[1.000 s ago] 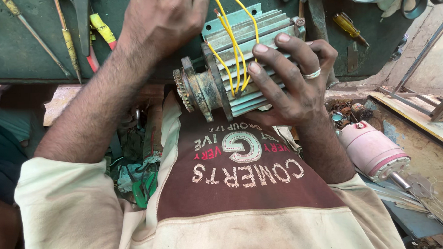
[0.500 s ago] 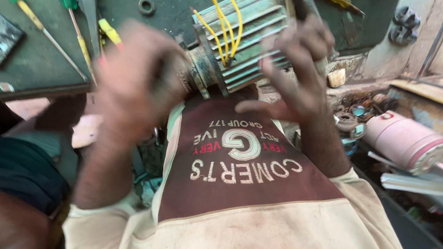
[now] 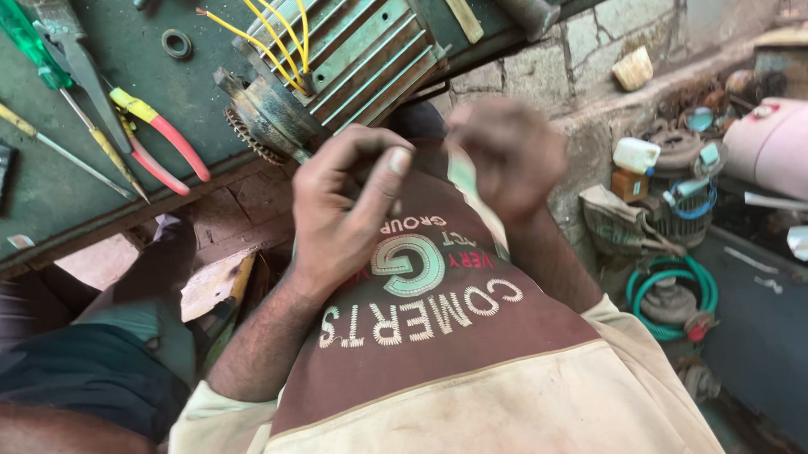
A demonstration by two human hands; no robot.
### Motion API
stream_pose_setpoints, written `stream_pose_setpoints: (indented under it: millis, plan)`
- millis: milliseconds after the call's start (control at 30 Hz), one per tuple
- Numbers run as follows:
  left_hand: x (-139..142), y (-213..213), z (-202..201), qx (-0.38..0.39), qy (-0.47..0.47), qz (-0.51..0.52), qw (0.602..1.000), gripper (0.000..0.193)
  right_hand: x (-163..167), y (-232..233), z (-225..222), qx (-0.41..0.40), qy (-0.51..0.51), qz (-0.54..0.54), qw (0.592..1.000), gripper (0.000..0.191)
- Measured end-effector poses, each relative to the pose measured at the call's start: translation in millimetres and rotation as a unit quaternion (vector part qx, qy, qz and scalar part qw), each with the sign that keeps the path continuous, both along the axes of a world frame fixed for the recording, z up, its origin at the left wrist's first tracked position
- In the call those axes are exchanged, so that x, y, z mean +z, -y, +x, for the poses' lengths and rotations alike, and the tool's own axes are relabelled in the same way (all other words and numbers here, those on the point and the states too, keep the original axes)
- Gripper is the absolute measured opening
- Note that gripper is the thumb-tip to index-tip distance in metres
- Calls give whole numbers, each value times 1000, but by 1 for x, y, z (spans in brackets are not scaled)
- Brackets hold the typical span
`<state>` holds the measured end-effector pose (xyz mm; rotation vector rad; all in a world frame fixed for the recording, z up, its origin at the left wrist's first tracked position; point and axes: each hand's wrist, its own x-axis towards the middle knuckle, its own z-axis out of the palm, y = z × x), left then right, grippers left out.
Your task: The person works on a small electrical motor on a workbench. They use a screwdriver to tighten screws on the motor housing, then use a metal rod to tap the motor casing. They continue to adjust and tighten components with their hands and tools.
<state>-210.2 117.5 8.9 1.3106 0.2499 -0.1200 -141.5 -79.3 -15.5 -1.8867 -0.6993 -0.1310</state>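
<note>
A finned green electric motor (image 3: 362, 49) with yellow wires (image 3: 272, 26) and a toothed gear (image 3: 244, 134) at its end lies on the edge of the dark green workbench (image 3: 36, 191). Both hands are off it, just below, in front of a brown and cream shirt (image 3: 444, 342). My left hand (image 3: 345, 211) hangs with its fingers loosely curled and nothing visible in it, nearest the gear end. My right hand (image 3: 500, 152) is blurred by motion, held over the shirt under the motor's body. What it holds, if anything, I cannot make out.
Red-and-yellow pliers (image 3: 159, 137), screwdrivers (image 3: 51, 132) and a small ring (image 3: 176, 42) lie on the bench. At the right are a pink cylinder (image 3: 777, 147), a green hose coil (image 3: 675, 289), a white bottle (image 3: 636, 154) and motor parts by a brick wall (image 3: 541, 61).
Both hands have let go of the motor and dropped toward the chest. The motor now rests on the bench edge. The view has tilted to the right.
</note>
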Motion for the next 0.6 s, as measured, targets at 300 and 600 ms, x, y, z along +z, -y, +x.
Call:
stream_pose_setpoints:
  millis: [300, 600]
  plan:
    - [11, 36, 7, 148, 27, 10, 989, 7, -82, 26, 73, 83, -376, 231, 893, 19]
    - [9, 81, 8, 274, -3, 38, 961, 7, -79, 40, 104, 213, -370, 124, 896, 40]
